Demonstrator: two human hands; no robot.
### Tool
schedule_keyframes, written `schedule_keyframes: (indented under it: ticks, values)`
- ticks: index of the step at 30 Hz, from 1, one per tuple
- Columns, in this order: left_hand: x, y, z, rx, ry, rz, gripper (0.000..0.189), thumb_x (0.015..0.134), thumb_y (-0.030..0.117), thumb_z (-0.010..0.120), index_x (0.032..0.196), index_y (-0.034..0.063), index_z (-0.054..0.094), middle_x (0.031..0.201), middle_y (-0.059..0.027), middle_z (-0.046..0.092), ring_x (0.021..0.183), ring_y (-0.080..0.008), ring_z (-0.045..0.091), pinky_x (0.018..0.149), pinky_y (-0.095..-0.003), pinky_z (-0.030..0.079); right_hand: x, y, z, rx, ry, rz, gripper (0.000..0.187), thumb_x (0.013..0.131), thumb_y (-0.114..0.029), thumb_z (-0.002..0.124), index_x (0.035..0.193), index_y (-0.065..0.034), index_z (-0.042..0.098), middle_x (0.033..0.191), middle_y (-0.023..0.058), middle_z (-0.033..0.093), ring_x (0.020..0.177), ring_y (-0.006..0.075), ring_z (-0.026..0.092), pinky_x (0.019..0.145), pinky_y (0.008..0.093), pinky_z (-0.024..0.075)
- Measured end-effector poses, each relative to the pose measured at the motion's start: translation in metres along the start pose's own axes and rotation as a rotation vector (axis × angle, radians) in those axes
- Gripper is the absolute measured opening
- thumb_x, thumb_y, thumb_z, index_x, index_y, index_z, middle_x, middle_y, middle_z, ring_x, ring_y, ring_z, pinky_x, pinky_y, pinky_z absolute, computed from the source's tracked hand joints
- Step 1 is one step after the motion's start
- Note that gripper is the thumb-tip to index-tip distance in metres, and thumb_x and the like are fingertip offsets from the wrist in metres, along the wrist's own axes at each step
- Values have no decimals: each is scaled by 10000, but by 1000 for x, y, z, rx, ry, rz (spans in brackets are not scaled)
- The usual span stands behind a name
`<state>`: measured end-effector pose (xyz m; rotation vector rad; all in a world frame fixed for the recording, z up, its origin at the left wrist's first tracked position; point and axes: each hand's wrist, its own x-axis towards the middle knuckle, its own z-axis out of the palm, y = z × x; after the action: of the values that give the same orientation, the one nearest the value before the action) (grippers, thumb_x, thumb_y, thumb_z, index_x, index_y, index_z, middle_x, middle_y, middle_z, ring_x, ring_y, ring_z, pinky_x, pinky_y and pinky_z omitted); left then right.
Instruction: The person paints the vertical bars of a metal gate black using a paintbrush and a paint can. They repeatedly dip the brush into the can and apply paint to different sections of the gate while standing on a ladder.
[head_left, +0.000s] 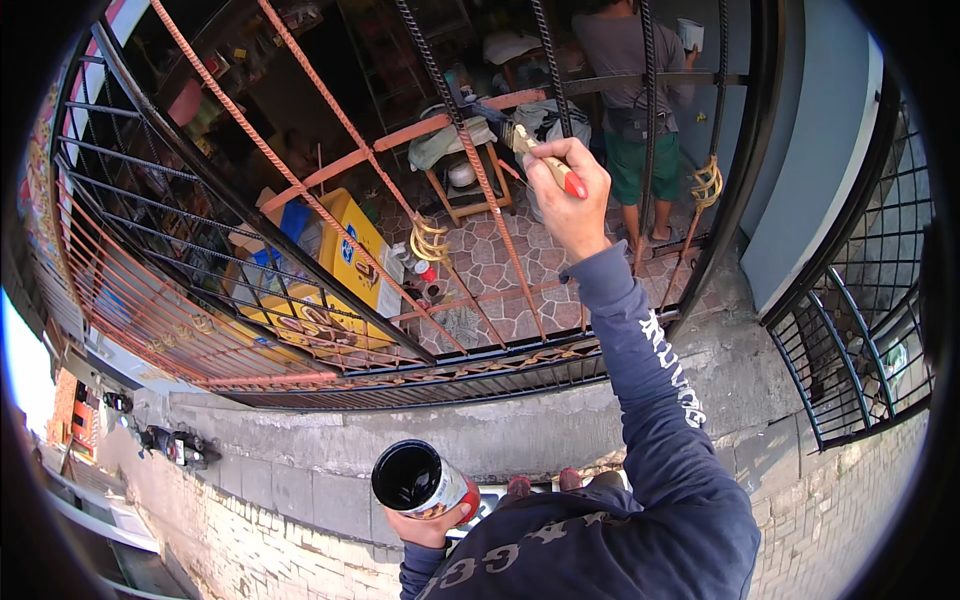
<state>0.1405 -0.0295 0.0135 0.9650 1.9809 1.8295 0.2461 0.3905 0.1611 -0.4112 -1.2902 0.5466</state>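
My right hand grips a paintbrush by its wooden handle with a red end. Its dark, paint-coated bristles are at the crossbar of a metal grille, close to a twisted upright bar. That upright is black above and reddish-orange below. Whether the bristles press on the metal cannot be told. Low in the view, my left hand holds a paint can with black paint inside. Gold-coloured basket ornaments sit on some bars.
Behind the grille, a person in green shorts holds a white container. A yellow chest and a wooden stool stand on the patterned floor. A second grille is at right. Motorcycles are parked at left.
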Motion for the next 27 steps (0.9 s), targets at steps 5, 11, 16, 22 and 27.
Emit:
schedule_keyframes:
  ticks: [5, 11, 16, 22, 27]
  values:
    - [2, -2, 5, 39, 37, 81, 897, 489, 88, 989, 1277, -19, 576, 1172, -135, 689, 1049, -243, 696, 933, -392, 571, 2, -1, 2, 105, -4, -5, 89, 850, -33, 729, 927, -10, 691, 840, 81, 711, 760, 154, 690, 706, 294, 534]
    - [-1, -6, 6, -22, 2, 4, 938, 492, 99, 1000, 1304, -15, 544, 1188, -139, 674, 1063, -247, 689, 938, -393, 567, 13, -6, -5, 177, -147, -28, 99, 854, -52, 742, 930, -2, 703, 824, 58, 723, 744, 100, 679, 673, 256, 522]
    - [-2, -11, 4, -30, 8, 27, 969, 477, 99, 1011, 1313, -13, 534, 1198, -142, 667, 1068, -249, 686, 939, -396, 567, 29, -3, -15, 304, 89, 230, 74, 898, -17, 715, 970, -13, 698, 847, 11, 710, 716, 62, 641, 633, 217, 505]
    - [-2, -13, 3, 0, 5, 13, 1025, 470, 113, 1017, 1349, -4, 503, 1223, -147, 662, 1094, -250, 683, 956, -397, 563, 47, -8, -28, 319, -27, 223, 134, 913, -64, 753, 1021, -16, 689, 757, 1, 671, 607, 33, 597, 515, 192, 442]
    - [-3, -7, 8, -81, 46, -4, 988, 471, 107, 1013, 1319, -2, 518, 1215, -128, 660, 1083, -243, 678, 958, -389, 556, 47, -12, -34, 456, -267, 230, 123, 912, -81, 756, 1010, -20, 712, 756, -15, 671, 628, 24, 601, 523, 189, 449]
